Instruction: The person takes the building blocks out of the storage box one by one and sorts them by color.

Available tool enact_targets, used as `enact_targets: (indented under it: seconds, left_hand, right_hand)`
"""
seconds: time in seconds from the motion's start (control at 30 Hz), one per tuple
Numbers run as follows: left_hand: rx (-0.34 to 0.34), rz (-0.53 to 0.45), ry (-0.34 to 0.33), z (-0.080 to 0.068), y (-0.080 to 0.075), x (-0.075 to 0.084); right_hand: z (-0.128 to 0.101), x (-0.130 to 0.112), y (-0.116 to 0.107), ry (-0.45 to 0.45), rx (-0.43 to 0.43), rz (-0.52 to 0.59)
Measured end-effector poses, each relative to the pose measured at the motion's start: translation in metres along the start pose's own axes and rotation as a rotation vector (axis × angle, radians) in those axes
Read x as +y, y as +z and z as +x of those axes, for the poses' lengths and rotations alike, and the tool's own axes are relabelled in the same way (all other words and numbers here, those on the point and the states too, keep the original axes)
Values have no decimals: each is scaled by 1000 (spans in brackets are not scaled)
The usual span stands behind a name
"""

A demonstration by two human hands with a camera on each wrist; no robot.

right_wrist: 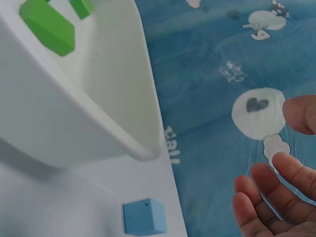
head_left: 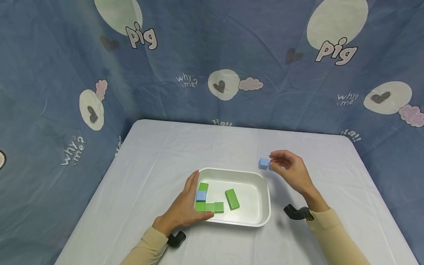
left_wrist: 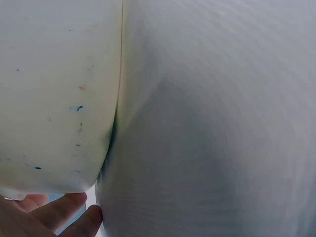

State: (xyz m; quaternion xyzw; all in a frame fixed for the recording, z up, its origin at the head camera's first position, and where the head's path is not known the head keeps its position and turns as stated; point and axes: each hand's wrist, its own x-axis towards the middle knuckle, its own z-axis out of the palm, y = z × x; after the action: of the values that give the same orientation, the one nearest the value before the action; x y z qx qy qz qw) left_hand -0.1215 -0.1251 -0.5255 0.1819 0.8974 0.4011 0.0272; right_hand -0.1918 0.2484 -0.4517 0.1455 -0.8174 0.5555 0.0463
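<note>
We see a small blue cube (head_left: 263, 163) on the white table (head_left: 159, 154), just past the far right corner of the white tray (head_left: 267, 206). Our right hand (head_left: 291, 170) is next to the cube with loose, spread fingers, holding nothing; we cannot tell if a fingertip touches it. We think the cube is light, hard and smooth, so it is best pinched on two flat sides facing each other. Our left hand (head_left: 185, 208) rests flat and open against the tray's near left edge. Now we count. In the tray there are four small green blocks (head_left: 203, 187), one long green block (head_left: 232, 199) and one blue block (head_left: 201, 195). Outside there is one blue cube.
</note>
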Motion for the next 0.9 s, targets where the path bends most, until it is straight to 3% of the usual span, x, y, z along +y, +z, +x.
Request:
enact_targets:
  seconds: [0.9]
  left_hand:
    - [-3, 8, -2, 1, 0, -3]
  right_hand:
    - [7, -17, 36, -34, -169, 96]
